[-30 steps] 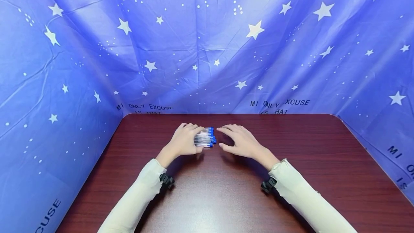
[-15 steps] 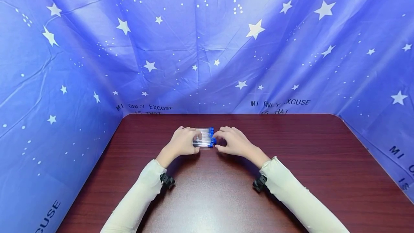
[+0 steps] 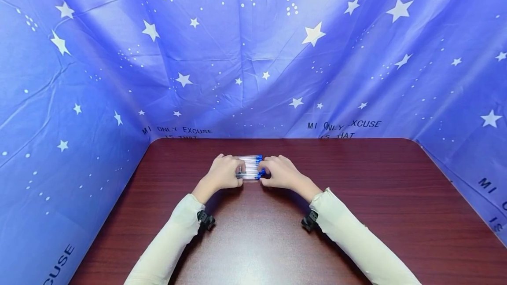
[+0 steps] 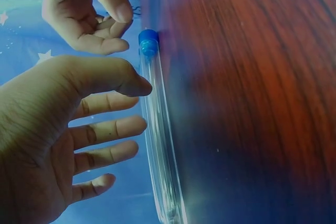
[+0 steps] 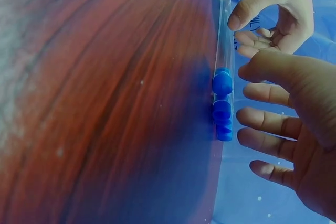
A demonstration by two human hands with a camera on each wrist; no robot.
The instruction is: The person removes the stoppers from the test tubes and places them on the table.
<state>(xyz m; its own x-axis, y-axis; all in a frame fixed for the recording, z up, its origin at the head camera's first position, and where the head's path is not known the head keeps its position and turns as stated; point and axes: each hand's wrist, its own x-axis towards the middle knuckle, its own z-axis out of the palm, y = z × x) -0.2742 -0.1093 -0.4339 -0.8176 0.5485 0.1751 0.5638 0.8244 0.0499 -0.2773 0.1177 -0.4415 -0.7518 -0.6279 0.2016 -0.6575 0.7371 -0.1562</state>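
A row of clear test tubes (image 3: 250, 166) with blue caps (image 3: 259, 158) lies side by side near the table's far edge, caps toward the right. My left hand (image 3: 223, 173) arches over the tubes' left ends, which it partly hides; in the left wrist view its thumb tip overlaps the nearest tube (image 4: 163, 145) and its fingers are spread loosely above. My right hand (image 3: 283, 173) is at the capped ends, thumb on the near side. In the right wrist view its loosely bent fingers hang just over the tubes, beside the caps (image 5: 222, 81).
The tubes lie on a dark red-brown wooden table (image 3: 253, 232) with rounded far corners. A blue cloth (image 3: 222, 56) with white stars hangs behind and along both sides. Each wrist wears a black strap with a small camera (image 3: 206, 220).
My right hand has moved left to the capped ends, and its fingers have bent closer together. The left hand has drawn slightly back to the left, baring more of the tubes.
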